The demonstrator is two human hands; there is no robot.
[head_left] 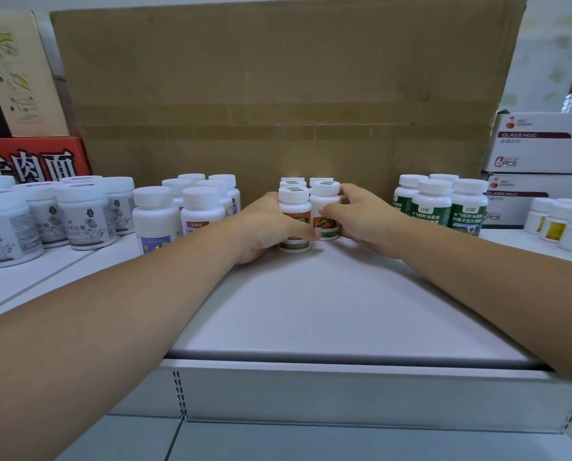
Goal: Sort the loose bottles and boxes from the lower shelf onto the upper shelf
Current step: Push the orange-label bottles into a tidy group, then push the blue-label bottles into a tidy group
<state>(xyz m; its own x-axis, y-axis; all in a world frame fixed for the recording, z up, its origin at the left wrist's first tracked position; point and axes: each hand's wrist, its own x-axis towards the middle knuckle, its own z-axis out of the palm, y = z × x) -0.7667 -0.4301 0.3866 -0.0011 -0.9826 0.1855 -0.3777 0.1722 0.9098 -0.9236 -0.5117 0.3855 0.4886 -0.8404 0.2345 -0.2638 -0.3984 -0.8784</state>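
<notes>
Head view: both bare forearms reach forward over the white upper shelf (328, 304); left hand (268, 224) wraps the front-left orange-label bottle (294, 218), thumb across its label, fingers behind it; right hand (361, 217) cups the front-right orange-label bottle (325, 207) from the right, fingers curled against its side; both bottles upright on the shelf, touching each other, front of a small cluster with more white caps (293, 181) just behind; cluster sits mid-shelf against the big cardboard box (278, 88); blue-label bottles (185, 211) to the left, grey-label jars (45, 217) further left, green-label bottles (444, 204) to the right, small yellow-label bottles (561, 224) far right; white glass-mug boxes (541, 141) stacked at right; red carton (31, 161) at left; lower shelf surface (278, 440) visible at the bottom edge.
</notes>
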